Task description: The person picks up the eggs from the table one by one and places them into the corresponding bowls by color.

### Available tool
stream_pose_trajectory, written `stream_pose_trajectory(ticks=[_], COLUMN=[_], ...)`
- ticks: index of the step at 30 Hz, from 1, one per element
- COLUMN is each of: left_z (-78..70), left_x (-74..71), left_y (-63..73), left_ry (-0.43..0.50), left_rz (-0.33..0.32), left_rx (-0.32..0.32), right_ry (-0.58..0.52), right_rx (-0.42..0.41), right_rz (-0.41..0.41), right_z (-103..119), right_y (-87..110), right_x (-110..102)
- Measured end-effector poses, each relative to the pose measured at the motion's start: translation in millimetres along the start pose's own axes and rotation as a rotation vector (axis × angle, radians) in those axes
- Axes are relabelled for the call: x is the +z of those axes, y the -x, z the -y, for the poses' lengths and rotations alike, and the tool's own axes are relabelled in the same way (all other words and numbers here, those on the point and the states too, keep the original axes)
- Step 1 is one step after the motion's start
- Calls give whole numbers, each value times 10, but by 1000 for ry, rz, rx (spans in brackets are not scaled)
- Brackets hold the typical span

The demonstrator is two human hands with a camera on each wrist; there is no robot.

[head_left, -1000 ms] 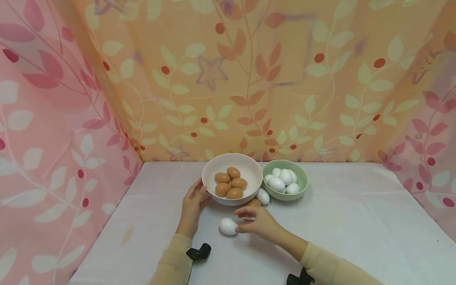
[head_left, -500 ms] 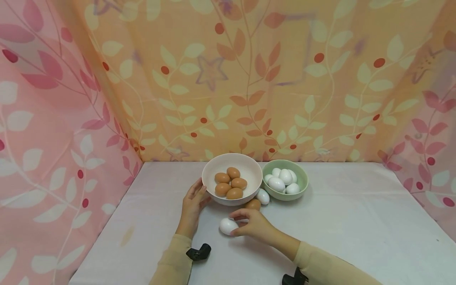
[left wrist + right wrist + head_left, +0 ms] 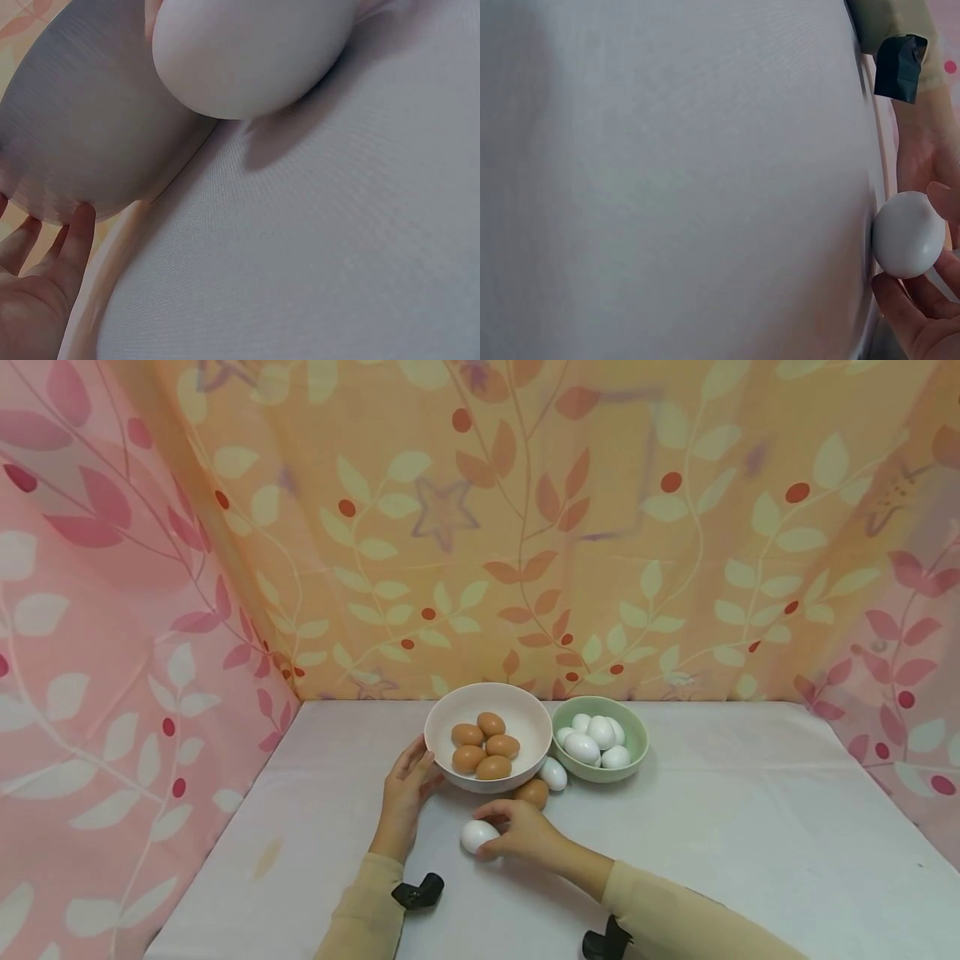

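My right hand (image 3: pixel 525 837) has its thumb and fingers around a white egg (image 3: pixel 477 837), which lies on the table. In the right wrist view, the thumb and fingers sit on opposite sides of that egg (image 3: pixel 909 235). My left hand (image 3: pixel 406 787) rests its fingers against the outer left side of a pale pink bowl (image 3: pixel 534 718). From the left wrist, its fairly straight fingertips touch the bowl wall (image 3: pixel 97 127). Several brown eggs (image 3: pixel 503 746) lie inside this bowl. A brown egg (image 3: pixel 532 793) and another white egg (image 3: pixel 553 774) lie outside at its front right.
To the right of the pink bowl stands a green bowl (image 3: pixel 637 739) holding several white eggs (image 3: pixel 582 748). The table (image 3: pixel 750 827) has a white cloth. Patterned curtains (image 3: pixel 360 568) hang behind and at both sides.
My right hand has moved left and slightly down, closing its fingers about the white egg. The brown egg behind it shows more now. The left hand and both bowls stay put.
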State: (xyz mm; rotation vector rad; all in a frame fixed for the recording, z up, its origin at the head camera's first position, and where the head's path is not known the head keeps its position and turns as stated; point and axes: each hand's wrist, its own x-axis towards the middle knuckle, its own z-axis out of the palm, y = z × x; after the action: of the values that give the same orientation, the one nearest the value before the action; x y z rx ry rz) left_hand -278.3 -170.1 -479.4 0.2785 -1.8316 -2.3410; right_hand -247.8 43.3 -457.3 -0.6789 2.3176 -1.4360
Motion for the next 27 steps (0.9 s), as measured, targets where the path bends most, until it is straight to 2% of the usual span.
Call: stream_pose_trajectory(ticks=[10,15,23,27], left_z=[12,17,15,12], left_x=[-15,-18,-17,-25], left_y=[-8,0,-7,4], left_ry=[-10,-7,-9,-13], left_rz=[15,13,18,20], left_rx=[3,-4,-3,0], right_ry=[63,48,40,-4], right_rx=[11,25,-31,-16], right_rz=[-22,-31,-72,-64], right_z=[-2,23,190,249], right_y=[-37,2,98,138], right_x=[34,13,-195,-297])
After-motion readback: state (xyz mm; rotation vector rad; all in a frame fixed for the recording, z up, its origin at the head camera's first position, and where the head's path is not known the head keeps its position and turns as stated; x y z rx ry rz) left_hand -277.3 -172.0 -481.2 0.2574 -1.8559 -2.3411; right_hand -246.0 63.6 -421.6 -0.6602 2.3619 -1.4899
